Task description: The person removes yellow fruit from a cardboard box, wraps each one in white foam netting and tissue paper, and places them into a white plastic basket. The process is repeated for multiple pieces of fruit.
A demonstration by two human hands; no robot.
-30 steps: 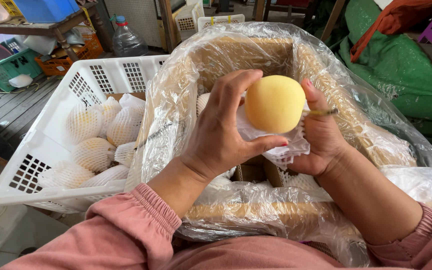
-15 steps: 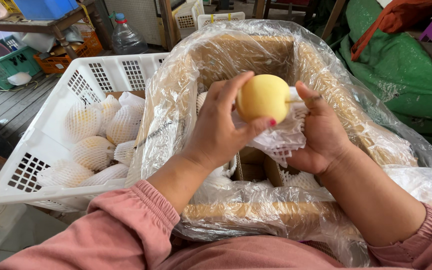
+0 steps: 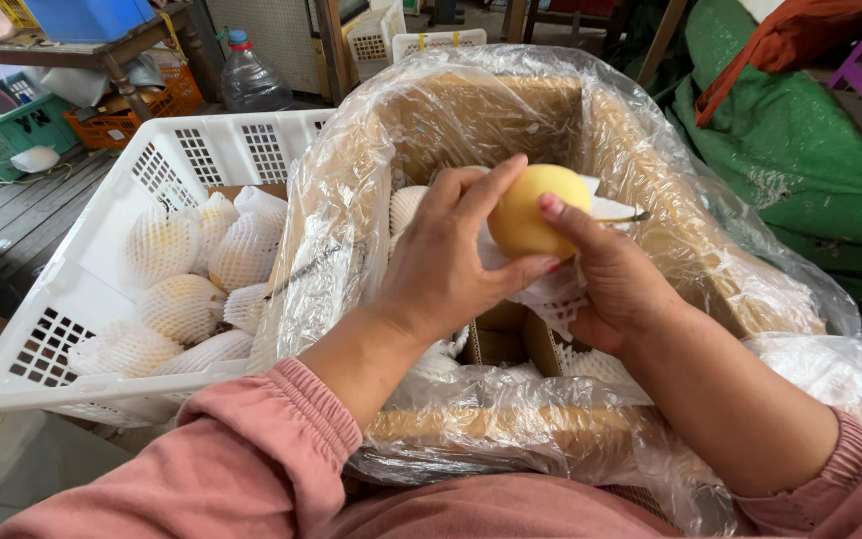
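Cradling a round yellow pear [image 3: 536, 210] above the plastic-lined carton [image 3: 611, 130], the left hand [image 3: 451, 265] is wrapping fingers round its side while the right hand [image 3: 606, 284] is holding white foam netting [image 3: 551, 294] beneath; firm, smooth, seemingly bruise-prone, best cupped broadly.

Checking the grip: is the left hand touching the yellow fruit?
Touching. The head view shows the left hand wrapping its fingers and thumb against the yellow fruit.
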